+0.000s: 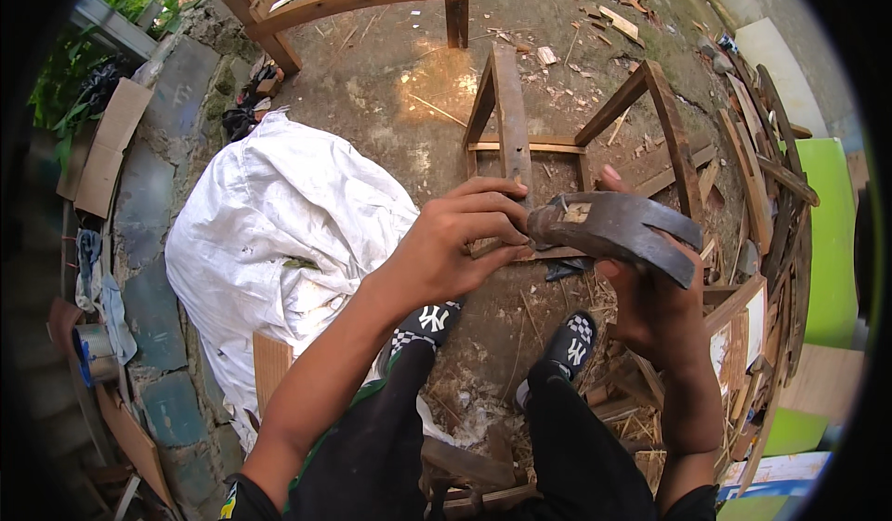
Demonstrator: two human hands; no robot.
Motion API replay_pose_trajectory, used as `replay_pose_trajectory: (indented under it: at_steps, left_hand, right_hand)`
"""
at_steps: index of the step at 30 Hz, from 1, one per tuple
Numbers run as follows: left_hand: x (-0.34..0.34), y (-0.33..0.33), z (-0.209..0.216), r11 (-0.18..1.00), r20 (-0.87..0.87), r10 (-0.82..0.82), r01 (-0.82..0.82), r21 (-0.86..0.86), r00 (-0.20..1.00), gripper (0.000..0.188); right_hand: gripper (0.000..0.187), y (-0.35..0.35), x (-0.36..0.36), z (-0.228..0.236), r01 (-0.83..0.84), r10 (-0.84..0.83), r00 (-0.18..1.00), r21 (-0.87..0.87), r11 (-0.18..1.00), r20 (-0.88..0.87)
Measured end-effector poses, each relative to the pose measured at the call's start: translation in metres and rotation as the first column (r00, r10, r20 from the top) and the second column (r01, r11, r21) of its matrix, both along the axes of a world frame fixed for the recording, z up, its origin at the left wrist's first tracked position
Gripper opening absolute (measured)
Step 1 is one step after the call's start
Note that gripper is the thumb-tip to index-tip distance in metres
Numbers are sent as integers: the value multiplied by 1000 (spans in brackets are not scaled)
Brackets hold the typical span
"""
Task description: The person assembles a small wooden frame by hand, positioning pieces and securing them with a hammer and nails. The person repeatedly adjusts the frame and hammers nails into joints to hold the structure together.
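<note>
A claw hammer (pixel 623 226) with a dark, worn metal head is gripped in my right hand (pixel 641 307). Its claw points right, and its striking face is turned left. The handle is mostly hidden behind the head and my fingers. Right at the striking face, the fingertips of my left hand (pixel 469 233) are pinched together; whatever they hold is too small or hidden to make out. Both hands are above a wooden frame (pixel 513 117) of joined bars standing on the ground, and they cover part of its near side.
A large white sack (pixel 288 205) lies at my left beside a low block wall (pixel 153 289). Farther off stands another wooden frame (pixel 362 5). Scrap boards (pixel 753 186) are heaped along the right, near green panels (pixel 832 242). Wood chips litter the concrete ground (pixel 372 103) around my slippers (pixel 570 342).
</note>
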State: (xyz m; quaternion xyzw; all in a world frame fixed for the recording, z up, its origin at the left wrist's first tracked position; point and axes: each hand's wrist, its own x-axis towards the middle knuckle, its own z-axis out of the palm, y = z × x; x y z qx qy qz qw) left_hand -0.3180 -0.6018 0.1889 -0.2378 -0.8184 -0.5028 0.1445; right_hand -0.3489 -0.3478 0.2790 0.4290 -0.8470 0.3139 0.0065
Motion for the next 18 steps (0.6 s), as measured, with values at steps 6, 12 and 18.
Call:
replay_pose_trajectory:
  at_steps: [6, 12, 18]
  left_hand:
    - [3, 3, 3, 1000, 15, 17, -17, 13, 1000, 24]
    - [4, 4, -4, 999, 0, 47, -47, 21, 999, 24]
    - [3, 5, -5, 998, -9, 44, -43, 51, 999, 19]
  right_hand:
    - [34, 5, 0, -8, 23, -10, 997, -168, 985, 80]
    - [37, 2, -3, -1, -55, 56, 998, -62, 997, 20]
    - [32, -8, 6, -15, 51, 4, 989, -367, 929, 147]
